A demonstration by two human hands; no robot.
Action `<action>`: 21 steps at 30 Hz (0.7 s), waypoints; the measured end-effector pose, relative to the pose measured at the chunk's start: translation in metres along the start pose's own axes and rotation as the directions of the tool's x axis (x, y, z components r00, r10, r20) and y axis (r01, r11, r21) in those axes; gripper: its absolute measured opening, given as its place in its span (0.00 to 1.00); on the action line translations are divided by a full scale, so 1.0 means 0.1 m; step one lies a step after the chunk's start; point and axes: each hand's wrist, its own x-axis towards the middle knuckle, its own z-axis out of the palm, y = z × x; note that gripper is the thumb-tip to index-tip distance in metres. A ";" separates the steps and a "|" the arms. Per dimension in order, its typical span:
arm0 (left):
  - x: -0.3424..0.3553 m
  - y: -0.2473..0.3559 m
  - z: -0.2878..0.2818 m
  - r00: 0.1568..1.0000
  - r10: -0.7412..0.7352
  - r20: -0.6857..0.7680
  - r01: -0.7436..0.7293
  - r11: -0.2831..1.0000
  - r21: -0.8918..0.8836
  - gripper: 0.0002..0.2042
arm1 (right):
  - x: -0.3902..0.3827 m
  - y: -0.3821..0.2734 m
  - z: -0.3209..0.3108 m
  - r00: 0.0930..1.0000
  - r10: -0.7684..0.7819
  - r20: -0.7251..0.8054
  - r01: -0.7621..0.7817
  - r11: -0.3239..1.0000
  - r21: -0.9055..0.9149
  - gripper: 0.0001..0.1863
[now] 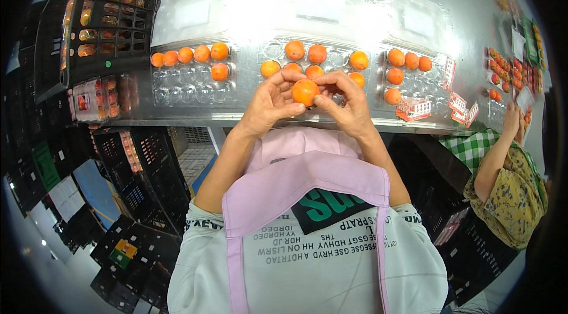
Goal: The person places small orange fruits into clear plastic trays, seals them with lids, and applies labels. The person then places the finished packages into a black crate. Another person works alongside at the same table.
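Evidently, one round, smooth-skinned orange fruit (305,92) is under handling by both bare hands, held above the near side of a clear plastic pocketed tray (338,58). Clock positions are taken from this fruit, with twelve pointing away from the person.

Left hand (271,101): fingers curled to a narrow span, thumb and fingertips on the fruit at nine o'clock. Right hand (348,100): likewise narrow, thumb and fingertips bearing on it at three.

The tray ahead, at twelve, carries other orange fruit; some of its pockets are obscured by the hands. A second clear plastic tray (183,94), near nine, bears five fruit along its far row and one below. A third clear plastic tray (423,90), near three, bears five in a bent line. Red-and-white printed slips (414,109) overlap its near edge. All rest on a grey metal table (245,80).

Risks, in this inspector's judgement: the hold appears to rely on fingertips, so a slackened thumb could let the smooth fruit drop, bruising itself or fruit beneath. The table edge at six is near; a dropped fruit could roll over it. The right hand's knuckles, close to seated fruit at one, could dislodge it if swung outward.
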 end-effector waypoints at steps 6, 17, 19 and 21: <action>0.00 0.06 0.05 0.983 -0.091 0.160 0.135 0.947 -0.291 0.22 | -0.02 0.09 0.00 0.993 0.099 -0.064 -0.090 0.987 0.133 0.08; -0.01 -0.06 -0.03 0.972 -0.110 0.206 0.202 0.839 -0.505 0.29 | -0.04 0.12 -0.01 0.988 0.137 -0.065 -0.128 0.984 0.121 0.09; 0.00 -0.07 -0.05 0.969 -0.092 0.231 0.202 0.831 -0.518 0.29 | -0.04 0.12 -0.01 0.987 0.149 -0.064 -0.141 0.983 0.116 0.09; 0.00 -0.06 -0.04 0.978 -0.134 0.158 0.189 0.891 -0.412 0.28 | -0.04 0.11 0.00 0.986 0.157 -0.064 -0.149 0.983 0.108 0.09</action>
